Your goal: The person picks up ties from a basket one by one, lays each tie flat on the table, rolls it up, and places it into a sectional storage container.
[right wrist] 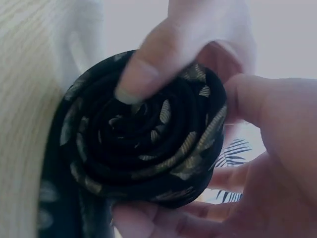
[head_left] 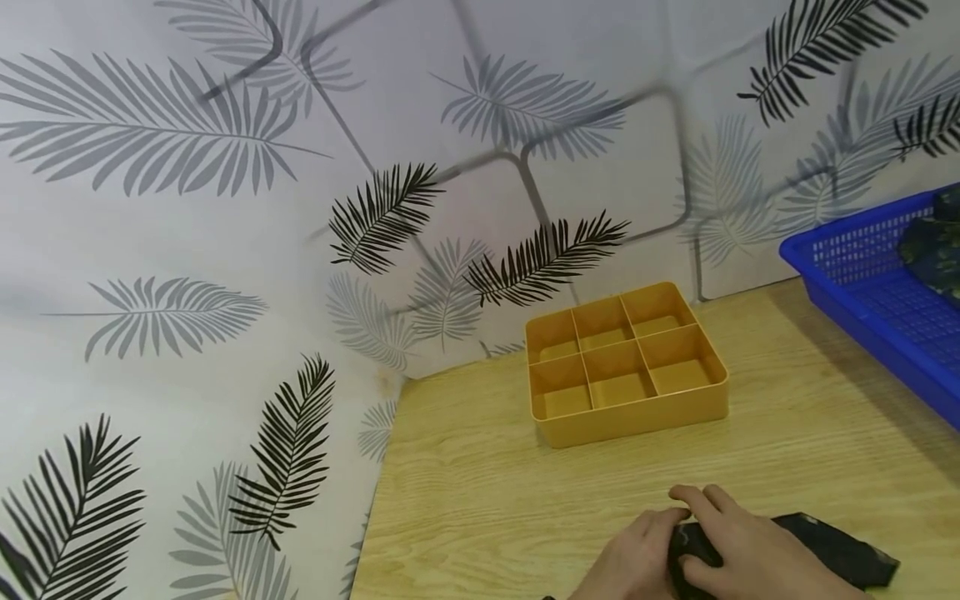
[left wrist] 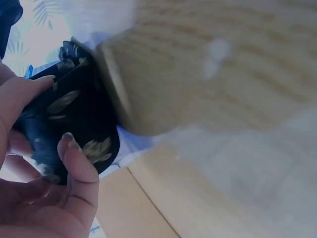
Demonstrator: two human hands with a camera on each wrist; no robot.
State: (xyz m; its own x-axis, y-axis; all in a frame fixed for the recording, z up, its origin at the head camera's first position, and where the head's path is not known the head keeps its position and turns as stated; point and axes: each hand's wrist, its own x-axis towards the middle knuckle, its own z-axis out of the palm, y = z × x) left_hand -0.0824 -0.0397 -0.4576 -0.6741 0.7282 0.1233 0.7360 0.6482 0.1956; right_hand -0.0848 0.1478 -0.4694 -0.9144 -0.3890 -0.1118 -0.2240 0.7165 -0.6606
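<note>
A black necktie with pale gold leaf motifs is wound into a thick coil, its spiral edge facing the right wrist camera. Both hands hold the coil low over the table's front. My left hand grips it from the left. My right hand curls over it from the right. One thumb lies across the spiral in the right wrist view. The tie's unrolled tail stretches right along the table. In the left wrist view, fingers and a thumb close around the dark roll.
An orange-yellow divided box with several compartments stands near the wall at the table's back. At the right edge is a blue plastic basket with dark patterned fabric inside. Leaf-printed covering lines the wall behind the wooden table.
</note>
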